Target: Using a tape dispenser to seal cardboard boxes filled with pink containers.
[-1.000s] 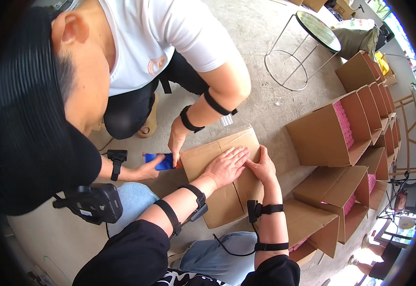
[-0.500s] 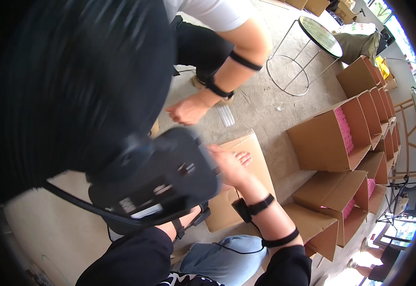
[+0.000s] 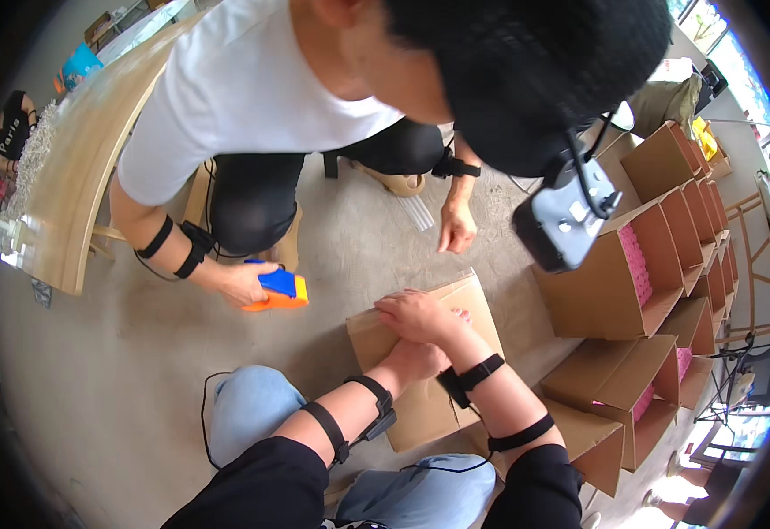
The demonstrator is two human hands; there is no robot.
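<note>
A closed brown cardboard box [image 3: 420, 414] lies on the floor in front of my knees. My right hand [image 3: 418, 315] rests across its far part, palm down with fingers stretched toward the left. Under my right wrist, my left hand [image 3: 415, 360] lies on the box top; its fingers are partly covered, and fingertips show beyond the wrist. The hands cross and neither grasps anything. Opposite me a person in a white shirt holds a blue and orange hand tool [image 3: 281, 289] left of the box. That person's other hand [image 3: 457, 227] hangs beyond the box, loosely curled.
Open cardboard boxes [image 3: 592, 264], some with pink padding, stand in rows at the right. The person's head and a head-worn device [image 3: 566, 216] overhang the far right side. A wooden table [image 3: 76, 194] stands at far left. Clear strips [image 3: 416, 212] lie on the floor.
The person opposite has moved from the left to the right of the view, uncovering the hand tool, the table and my left hand. My right hand still lies on the box.
</note>
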